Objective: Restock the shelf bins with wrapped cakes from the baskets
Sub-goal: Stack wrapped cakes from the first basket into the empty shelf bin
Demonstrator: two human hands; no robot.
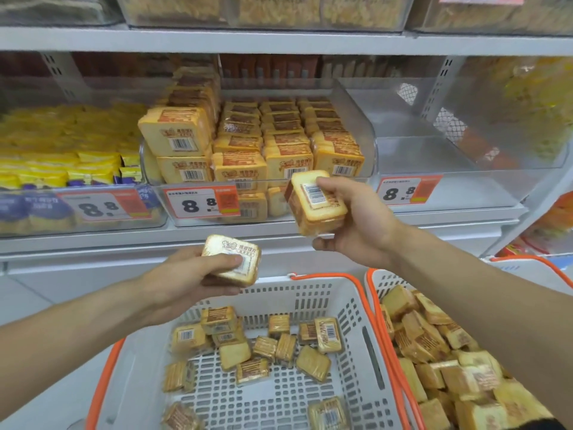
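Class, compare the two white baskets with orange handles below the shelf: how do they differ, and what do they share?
The near basket holds a few scattered wrapped cakes, with much of its slotted floor bare. The right basket is heaped with wrapped cakes, its floor hidden. The near basket is largely in view; the right one is cut off by the frame and an arm. Both hold the same yellow-brown cakes.

The cakes (pixel 316 203) sit in thin, shiny see-through wrap with paper barcode stickers stuck on. The bin (pixel 356 119) on the shelf is clear, smooth plastic that looks like glass. The shelf (pixel 279 40) looks like smooth metal painted pale grey. The baskets (pixel 350 308) are white plastic full of little holes, matt, with smooth orange rims. The price tags (pixel 203 203) are paper, white and orange
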